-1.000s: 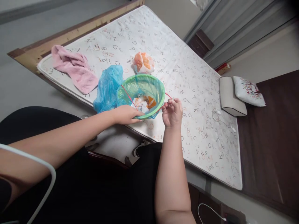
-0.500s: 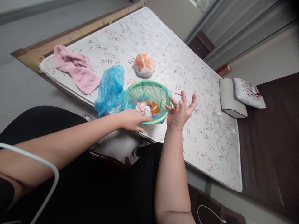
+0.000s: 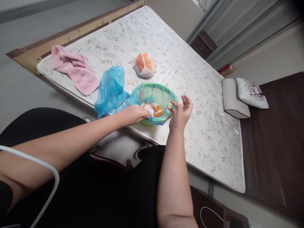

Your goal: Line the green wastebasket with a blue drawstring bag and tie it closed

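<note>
A green plastic basket point(image 3: 159, 91) stands near the mattress edge, lined with a thin blue garbage bag point(image 3: 111, 85) that puffs out over its left side. Crumpled white and orange-brown waste point(image 3: 157, 110) lies inside. At the near left rim, my left hand point(image 3: 133, 114) is closed in a pinch on the bag's edge; its fingertips are partly hidden. A red drawstring point(image 3: 142, 95) runs down to this hand. Across the basket, my right hand point(image 3: 180, 113) has bent fingers with the red drawstring caught among them, pulling it out past the right rim.
A knotted white bag with orange contents point(image 3: 145, 65) sits on the letter-printed mattress point(image 3: 190, 91) beyond the basket. To the left lies a pink towel point(image 3: 74, 68). Two pillows point(image 3: 235, 98) rest by the dark headboard. A white cable point(image 3: 51, 164) crosses near my left arm.
The near side of the bag has come away from the basket's rim and bunched between my hands. My right hand's fingers have curled in, and my left has closed at the rim.
</note>
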A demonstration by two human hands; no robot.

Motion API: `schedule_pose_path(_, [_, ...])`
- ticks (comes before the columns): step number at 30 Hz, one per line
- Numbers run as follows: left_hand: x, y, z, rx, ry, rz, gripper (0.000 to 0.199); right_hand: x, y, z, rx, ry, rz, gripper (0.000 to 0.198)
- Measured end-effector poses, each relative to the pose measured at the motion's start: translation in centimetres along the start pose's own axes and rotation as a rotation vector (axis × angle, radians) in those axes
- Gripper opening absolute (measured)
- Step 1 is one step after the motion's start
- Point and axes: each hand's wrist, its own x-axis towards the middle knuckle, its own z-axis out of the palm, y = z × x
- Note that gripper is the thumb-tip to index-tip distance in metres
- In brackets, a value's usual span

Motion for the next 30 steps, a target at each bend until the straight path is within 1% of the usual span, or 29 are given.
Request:
schedule_pose_path(2, [0.1,0.2,-0.1,-0.107,0.066,-0.097,0.035,-0.4,-0.3,0.3,-0.018,-0.036,-0.004,0.045])
schedule_pose_path(4, [0.3,0.4,-0.3,-0.201,0.159,-0.211,0.043,-0.7,-0.7,0.6,-0.033,-0.081,0.001,0.04])
schedule_pose_path(6, [0.7,0.4,-0.4,-0.298,0.252,-0.328,0.044,-0.9,-0.8,0.9,-0.037,-0.115,0.017,0.036])
schedule_pose_path(9, [1.2,0.5,-0.6,-0.474,0.329,-0.487,0.039,-0.8,-0.6,0.7,0.025,-0.106,0.085,0.034])
schedule_pose_path(11, [1.4,0.8,-0.7,-0.593,0.333,-0.574,0.037,-0.3,-0.3,0.2,0.081,-0.032,0.164,0.036])
schedule_pose_path(14, [1.9,1.3,-1.2,-0.78,0.26,-0.64,0.031,0.7,0.0,-1.0,0.159,0.148,0.294,0.045])
schedule_pose_path(15, [2.0,1.4,-1.4,-0.849,0.258,-0.663,0.032,1.0,0.0,-1.5,0.213,0.201,0.33,0.046])
schedule_pose_path(16, [2.2,1.3,-1.6,-0.914,0.286,-0.702,0.038,1.2,0.0,-2.0,0.283,0.244,0.355,0.045])
schedule_pose_path(18, [2.5,0.9,-2.2,-0.996,0.404,-0.842,0.059,1.5,-0.2,-2.6,0.418,0.294,0.362,0.039])
schedule_pose_path(20, [2.6,-0.1,-2.9,-1.007,0.516,-0.998,0.072,1.5,-0.6,-2.9,0.47,0.326,0.297,0.036])
schedule_pose_path(21, [2.6,-0.6,-3.3,-0.993,0.538,-1.057,0.074,1.4,-0.8,-2.9,0.463,0.339,0.242,0.035])
schedule_pose_path(22, [2.6,-1.1,-3.6,-0.968,0.53,-1.097,0.074,1.2,-1.0,-2.7,0.447,0.351,0.185,0.035])
schedule_pose_path(23, [2.5,-1.6,-3.9,-0.933,0.494,-1.115,0.069,1.1,-1.3,-2.6,0.432,0.356,0.132,0.035])
schedule_pose_path(25, [2.1,-2.3,-3.9,-0.82,0.37,-1.106,0.055,0.8,-1.8,-2.2,0.427,0.331,0.066,0.032])
schedule_pose_path(26, [1.9,-2.7,-3.7,-0.744,0.301,-1.088,0.052,0.7,-2.0,-2.0,0.436,0.297,0.055,0.029])
schedule_pose_path(27, [1.7,-3.0,-3.3,-0.664,0.241,-1.063,0.054,0.6,-2.1,-1.9,0.447,0.246,0.059,0.027])
schedule_pose_path(29, [1.2,-3.6,-2.3,-0.517,0.153,-1.0,0.062,0.5,-2.1,-1.6,0.436,0.117,0.098,0.023])
schedule_pose_path(30, [1.0,-3.9,-1.8,-0.463,0.104,-0.972,0.063,0.4,-2.0,-1.6,0.389,0.059,0.123,0.022])
